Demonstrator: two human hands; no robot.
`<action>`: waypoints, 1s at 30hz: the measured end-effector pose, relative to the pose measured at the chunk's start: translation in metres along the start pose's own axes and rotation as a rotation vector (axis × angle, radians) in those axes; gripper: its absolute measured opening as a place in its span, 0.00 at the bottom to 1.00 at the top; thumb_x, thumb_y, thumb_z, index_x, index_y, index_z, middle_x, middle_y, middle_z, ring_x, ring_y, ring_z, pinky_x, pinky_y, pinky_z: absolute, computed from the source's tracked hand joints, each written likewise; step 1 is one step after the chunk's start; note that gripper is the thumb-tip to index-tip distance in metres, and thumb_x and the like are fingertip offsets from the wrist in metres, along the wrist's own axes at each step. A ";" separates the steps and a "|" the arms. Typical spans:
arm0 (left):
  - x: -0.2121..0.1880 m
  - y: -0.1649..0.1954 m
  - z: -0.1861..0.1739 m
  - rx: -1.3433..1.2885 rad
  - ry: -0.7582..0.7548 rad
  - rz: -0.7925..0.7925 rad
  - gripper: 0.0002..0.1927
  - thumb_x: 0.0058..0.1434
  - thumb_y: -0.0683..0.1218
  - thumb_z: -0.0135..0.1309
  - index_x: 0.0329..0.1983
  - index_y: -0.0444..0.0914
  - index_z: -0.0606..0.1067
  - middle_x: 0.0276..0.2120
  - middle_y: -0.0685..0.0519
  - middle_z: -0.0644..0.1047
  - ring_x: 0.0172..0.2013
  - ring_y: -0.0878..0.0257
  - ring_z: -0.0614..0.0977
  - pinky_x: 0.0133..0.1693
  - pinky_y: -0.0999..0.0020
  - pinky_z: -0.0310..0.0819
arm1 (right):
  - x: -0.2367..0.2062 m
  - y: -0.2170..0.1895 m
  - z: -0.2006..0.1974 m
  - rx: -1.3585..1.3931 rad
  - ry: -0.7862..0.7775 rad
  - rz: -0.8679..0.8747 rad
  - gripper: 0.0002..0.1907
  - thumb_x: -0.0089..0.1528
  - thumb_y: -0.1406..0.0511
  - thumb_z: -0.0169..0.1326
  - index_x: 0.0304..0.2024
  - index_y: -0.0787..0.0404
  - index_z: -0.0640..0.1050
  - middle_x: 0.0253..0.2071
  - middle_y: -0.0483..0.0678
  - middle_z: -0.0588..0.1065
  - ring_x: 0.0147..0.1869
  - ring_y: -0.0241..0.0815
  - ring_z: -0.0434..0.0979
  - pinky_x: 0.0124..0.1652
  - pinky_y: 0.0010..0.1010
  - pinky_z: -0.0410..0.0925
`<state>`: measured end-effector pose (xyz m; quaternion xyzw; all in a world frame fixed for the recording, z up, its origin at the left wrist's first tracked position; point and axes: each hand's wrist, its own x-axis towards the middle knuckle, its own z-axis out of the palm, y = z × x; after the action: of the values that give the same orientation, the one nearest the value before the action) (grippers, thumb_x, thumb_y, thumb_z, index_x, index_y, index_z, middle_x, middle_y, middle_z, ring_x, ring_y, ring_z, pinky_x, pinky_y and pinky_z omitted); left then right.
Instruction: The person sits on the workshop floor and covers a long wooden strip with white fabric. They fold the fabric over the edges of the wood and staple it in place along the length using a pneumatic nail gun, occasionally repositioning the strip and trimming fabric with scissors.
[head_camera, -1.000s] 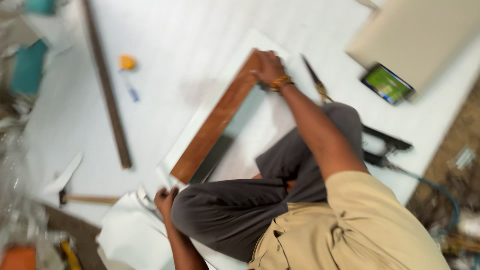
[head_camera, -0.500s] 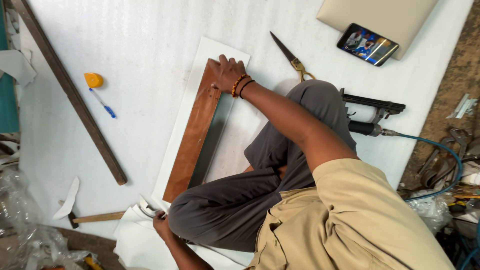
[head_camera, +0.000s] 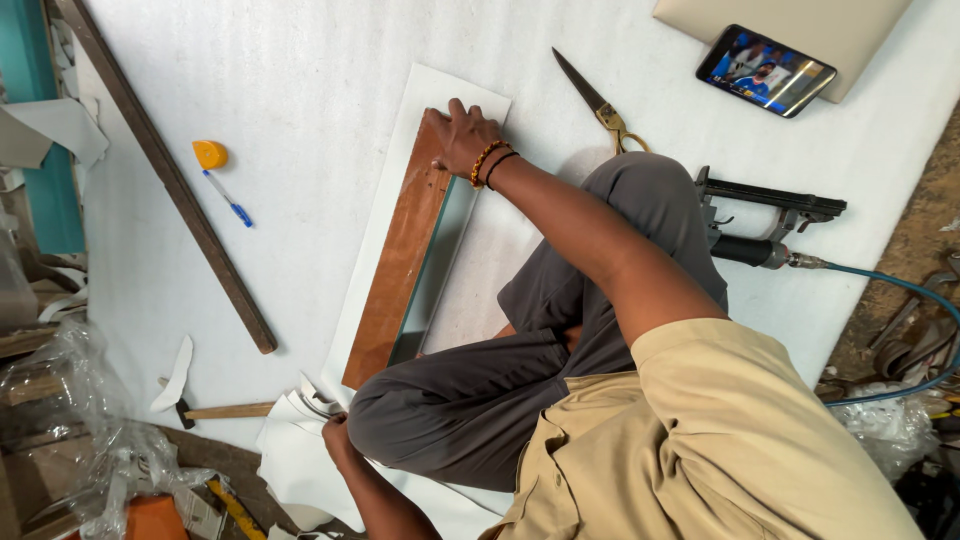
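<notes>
— What have the hands got from where you're watching?

— I see the right hand (head_camera: 462, 138) laid over the far end of the wooden frame (head_camera: 400, 262), fingers curled down over its top corner and gripping it; there are bead bracelets (head_camera: 487, 162) on that wrist. The left hand (head_camera: 335, 437) is down past the near end of the frame, beside the bent knee, closed on the curled edge of the white sheet (head_camera: 300, 412). I can't tell how tightly, since the knee hides part of it.

— And the frame itself?

— It lies flat on a white sheet on the white mat (head_camera: 300, 80), running from the right hand down towards the knee, with a pale green panel (head_camera: 432, 270) along its inner edge.

— What's around it?

— To the right of the frame's far end lie scissors (head_camera: 598, 105), and further right a black nail gun (head_camera: 760, 225) with a blue hose (head_camera: 890, 285). A phone (head_camera: 765, 70) leans well beyond that. Left of the frame lies a long dark wooden strip (head_camera: 165, 170), with an orange tape measure (head_camera: 210, 154) and a blue pen (head_camera: 228, 199) between them. A hammer (head_camera: 215, 410) lies near the frame's near end.
</notes>
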<state>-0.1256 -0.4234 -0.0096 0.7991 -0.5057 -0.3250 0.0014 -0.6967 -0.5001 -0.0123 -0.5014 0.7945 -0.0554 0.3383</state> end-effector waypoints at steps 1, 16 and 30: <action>0.002 0.002 -0.004 0.018 0.000 0.011 0.27 0.59 0.52 0.64 0.55 0.29 0.77 0.45 0.40 0.82 0.44 0.53 0.83 0.47 0.61 0.75 | 0.000 0.000 0.000 -0.002 -0.003 0.003 0.43 0.61 0.45 0.60 0.71 0.46 0.55 0.62 0.53 0.59 0.60 0.56 0.67 0.48 0.49 0.73; -0.003 0.221 0.032 0.139 -0.170 0.650 0.27 0.62 0.53 0.63 0.60 0.37 0.74 0.57 0.43 0.77 0.53 0.50 0.81 0.48 0.57 0.79 | -0.001 0.002 0.003 -0.009 0.047 -0.033 0.44 0.62 0.46 0.57 0.74 0.47 0.53 0.63 0.54 0.59 0.60 0.58 0.66 0.50 0.52 0.71; -0.024 0.371 0.168 0.434 0.187 1.216 0.26 0.68 0.49 0.52 0.69 0.40 0.69 0.69 0.45 0.67 0.66 0.44 0.69 0.56 0.47 0.70 | -0.002 0.001 0.000 -0.012 0.086 -0.033 0.43 0.59 0.48 0.61 0.70 0.46 0.57 0.63 0.53 0.61 0.62 0.62 0.67 0.52 0.56 0.70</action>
<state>-0.5191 -0.5302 -0.0067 0.3775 -0.9195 -0.0858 0.0677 -0.6967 -0.4977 -0.0116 -0.5135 0.8001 -0.0777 0.3001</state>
